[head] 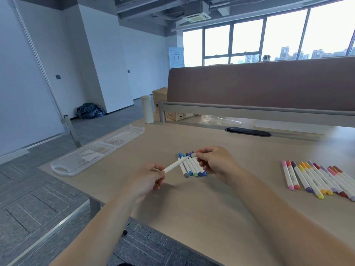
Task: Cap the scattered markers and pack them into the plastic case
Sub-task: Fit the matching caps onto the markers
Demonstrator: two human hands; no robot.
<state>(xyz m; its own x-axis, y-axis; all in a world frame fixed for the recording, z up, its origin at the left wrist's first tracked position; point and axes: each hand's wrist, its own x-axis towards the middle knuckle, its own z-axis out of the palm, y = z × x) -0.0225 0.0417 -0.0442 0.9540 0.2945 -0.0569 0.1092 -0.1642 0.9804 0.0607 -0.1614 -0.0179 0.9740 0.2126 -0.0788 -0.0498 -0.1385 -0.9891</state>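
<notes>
Between the two hands, just above the table, a white marker slants up from left to right. The left hand grips its lower end with curled fingers. The right hand pinches a small cap at the marker's upper tip, thumb and forefinger closed on it. Whether the cap is already seated on the tip cannot be told.

Directly under the held marker, and partly behind the right hand's fingers, a row of blue and green markers lies side by side on the table, touching one another. Well to the right of the right hand lies a second row of markers in pink, orange, purple, yellow and red, also side by side.

Out to the left of the left hand and farther off, the clear plastic case lies opened flat near the table's left edge. Beyond the hands, a white bottle stands upright beside a brown desk divider, with a cardboard box behind it.
</notes>
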